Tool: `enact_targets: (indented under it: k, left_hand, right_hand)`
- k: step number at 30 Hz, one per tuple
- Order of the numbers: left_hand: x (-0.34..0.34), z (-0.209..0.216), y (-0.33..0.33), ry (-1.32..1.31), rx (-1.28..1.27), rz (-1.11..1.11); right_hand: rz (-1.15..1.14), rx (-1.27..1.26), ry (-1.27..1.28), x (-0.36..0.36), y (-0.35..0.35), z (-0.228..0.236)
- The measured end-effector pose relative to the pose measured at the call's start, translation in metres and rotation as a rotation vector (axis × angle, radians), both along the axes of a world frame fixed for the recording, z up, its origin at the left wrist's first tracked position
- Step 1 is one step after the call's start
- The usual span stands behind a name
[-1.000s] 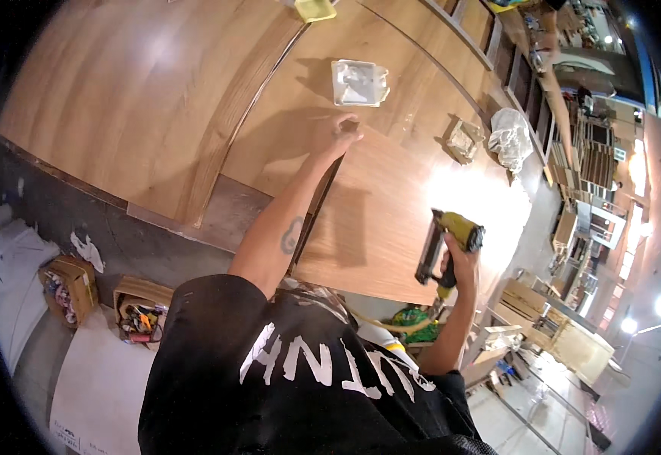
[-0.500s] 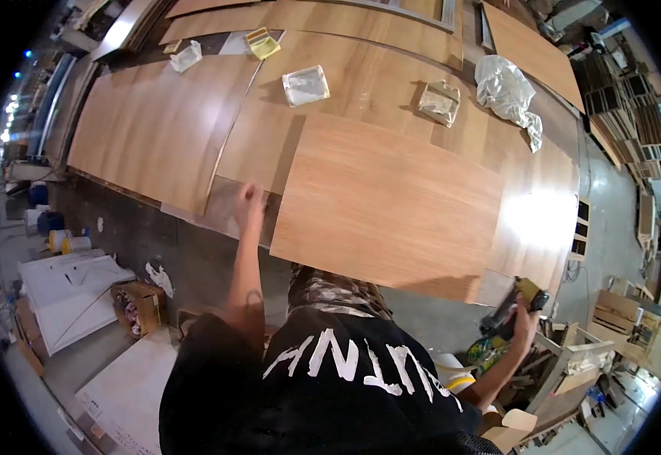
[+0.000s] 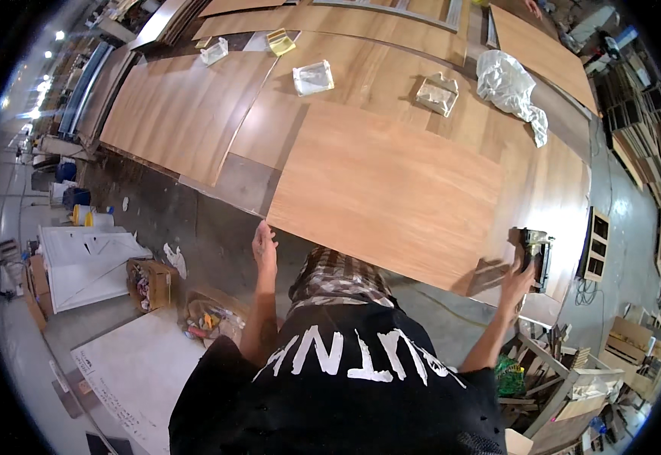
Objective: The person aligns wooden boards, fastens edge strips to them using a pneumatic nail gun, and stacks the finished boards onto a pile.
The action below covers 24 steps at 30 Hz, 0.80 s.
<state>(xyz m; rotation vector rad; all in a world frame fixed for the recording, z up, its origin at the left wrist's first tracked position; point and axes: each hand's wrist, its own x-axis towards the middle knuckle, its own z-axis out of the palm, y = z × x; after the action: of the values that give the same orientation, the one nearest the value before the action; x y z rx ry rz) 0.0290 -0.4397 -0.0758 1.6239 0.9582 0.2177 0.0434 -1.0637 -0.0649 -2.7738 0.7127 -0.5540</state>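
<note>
A loose reddish-brown wood panel (image 3: 383,197) lies slantwise on the worktable, its near edge facing my body. My left hand (image 3: 264,244) is at the panel's near left corner, fingers loosely apart and holding nothing; whether a fingertip touches the corner, I cannot tell. Right of the panel, a dark nail gun (image 3: 537,246) rests on the table surface. My right hand (image 3: 518,284) is against its body with the fingers around it, part of the grip being hidden.
Across the table's far side sit a clear plastic box (image 3: 313,79), another small box (image 3: 437,95), a yellow box (image 3: 280,42) and crumpled plastic sheeting (image 3: 506,87). A wooden scrap crate (image 3: 565,379) stands at lower right. Cartons (image 3: 151,284) are on the floor at left.
My right hand has brought the nail gun from beside the table up onto its right end. My left hand has drawn back toward me, to the panel's near left corner.
</note>
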Motion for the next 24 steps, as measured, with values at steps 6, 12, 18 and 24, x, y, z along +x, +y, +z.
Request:
enact_targets:
  k: [6, 12, 18, 24]
  left_hand:
    - [0.003, 0.003, -0.006, -0.053, -0.255, 0.005]
    - [-0.008, 0.001, 0.012, -0.050, -0.151, -0.069]
    - [-0.047, -0.006, 0.043, -0.096, -0.160, -0.028]
    - [-0.066, -0.018, 0.031, -0.317, -0.979, 0.085]
  right_hand:
    - [-0.189, 0.612, 0.060, -0.076, 0.139, 0.016]
    - [-0.281, 0.718, -0.141, -0.073, 0.175, 0.024]
    - [-0.380, 0.874, -0.088, -0.110, 0.182, 0.004]
    - [-0.191, 1.181, 0.230, -0.100, 0.146, 0.013]
